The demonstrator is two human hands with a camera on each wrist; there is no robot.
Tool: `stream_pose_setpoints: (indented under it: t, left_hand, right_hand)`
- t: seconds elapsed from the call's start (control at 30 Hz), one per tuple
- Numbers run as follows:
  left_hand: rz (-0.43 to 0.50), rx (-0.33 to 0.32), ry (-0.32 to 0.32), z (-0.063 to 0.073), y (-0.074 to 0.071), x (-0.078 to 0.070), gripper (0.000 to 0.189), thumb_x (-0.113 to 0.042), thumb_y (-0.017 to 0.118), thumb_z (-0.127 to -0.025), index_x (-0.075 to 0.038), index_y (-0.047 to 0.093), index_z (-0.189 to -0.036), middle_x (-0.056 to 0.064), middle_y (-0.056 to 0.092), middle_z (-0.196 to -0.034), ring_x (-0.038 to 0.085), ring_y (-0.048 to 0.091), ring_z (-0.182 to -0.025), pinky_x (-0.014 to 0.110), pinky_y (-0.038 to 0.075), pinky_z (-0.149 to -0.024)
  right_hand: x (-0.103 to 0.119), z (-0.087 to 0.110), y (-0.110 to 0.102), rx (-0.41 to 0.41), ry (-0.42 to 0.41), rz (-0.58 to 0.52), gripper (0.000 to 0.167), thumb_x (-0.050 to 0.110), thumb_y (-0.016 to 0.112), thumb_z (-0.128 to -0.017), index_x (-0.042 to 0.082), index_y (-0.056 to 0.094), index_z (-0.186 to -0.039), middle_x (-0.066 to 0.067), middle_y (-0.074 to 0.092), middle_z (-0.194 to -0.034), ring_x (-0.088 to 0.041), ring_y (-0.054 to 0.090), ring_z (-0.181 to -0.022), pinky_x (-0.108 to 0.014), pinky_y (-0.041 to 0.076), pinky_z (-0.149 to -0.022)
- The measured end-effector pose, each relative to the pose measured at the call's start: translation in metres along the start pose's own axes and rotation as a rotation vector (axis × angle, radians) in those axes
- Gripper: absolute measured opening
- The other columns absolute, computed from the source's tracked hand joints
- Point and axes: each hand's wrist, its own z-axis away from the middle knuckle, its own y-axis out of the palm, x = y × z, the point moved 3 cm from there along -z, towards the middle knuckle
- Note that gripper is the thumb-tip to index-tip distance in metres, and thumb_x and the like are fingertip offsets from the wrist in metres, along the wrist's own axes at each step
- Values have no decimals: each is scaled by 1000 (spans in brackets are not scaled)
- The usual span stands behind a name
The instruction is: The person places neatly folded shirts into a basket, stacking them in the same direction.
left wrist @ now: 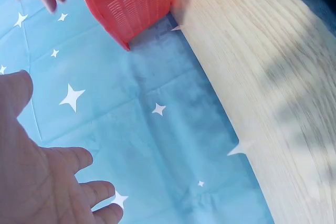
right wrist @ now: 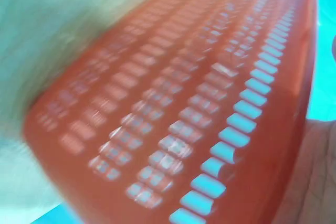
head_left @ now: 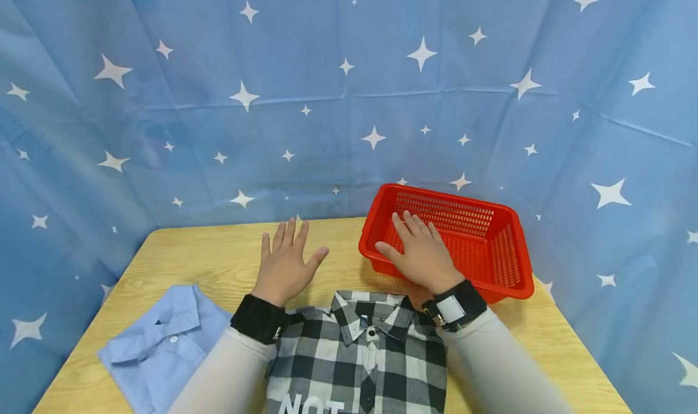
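Both hands are raised with fingers spread, and neither holds anything. The left hand (head_left: 285, 267) is over the table, beyond the collar of a black-and-white checked shirt (head_left: 343, 365); its palm and fingers also show in the left wrist view. The right hand (head_left: 422, 253) overlaps the near left rim of a red plastic basket (head_left: 507, 290) in the head view. In the right wrist view the basket's slotted side wall (right wrist: 157, 108) fills most of the picture, with part of the right hand (right wrist: 310, 182) at the right edge. The checked shirt lies face up, collar away from me.
A folded light blue shirt (head_left: 163, 347) lies on the left of the wooden table (head_left: 202, 250). Blue cloth with white stars (head_left: 305, 50) hangs behind the table and at both sides. The basket stands at the table's back right.
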Motion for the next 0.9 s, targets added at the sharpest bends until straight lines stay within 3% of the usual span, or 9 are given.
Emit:
stream_pose_setpoints:
  t: [0.27,0.53,0.73,0.9]
  left_hand:
    - [2,-11,22,3,-1,-3,82,-63,43,-105,-13,20,-167,20,10,-174,39,4,-163,65,-4,-128]
    - [-61,0,112,-17,6,-40,84,-67,42,-104,-16,19,-168,16,10,-175,38,6,-163,64,2,-130]
    - [-147,92,306,-31,26,-78,87,-66,51,-100,-21,19,-168,11,12,-176,33,8,-164,59,7,-131]
    - [-209,149,461,-40,44,-106,88,-65,59,-97,-22,25,-167,9,21,-174,29,15,-163,51,15,-132]
  right_hand:
    - [-63,51,-19,-36,4,130,95,76,41,-99,10,25,-166,-24,27,-169,-50,29,-153,-68,18,-125]
    - [-97,77,-15,-33,4,193,94,72,53,-97,8,34,-163,-28,38,-162,-54,41,-145,-70,34,-117]
    - [-105,82,-8,-48,0,228,99,75,60,-91,11,34,-163,-26,53,-152,-50,55,-134,-68,48,-105]
    - [-109,83,-5,-68,13,239,93,69,69,-89,6,48,-155,-24,64,-139,-46,67,-117,-58,60,-87]
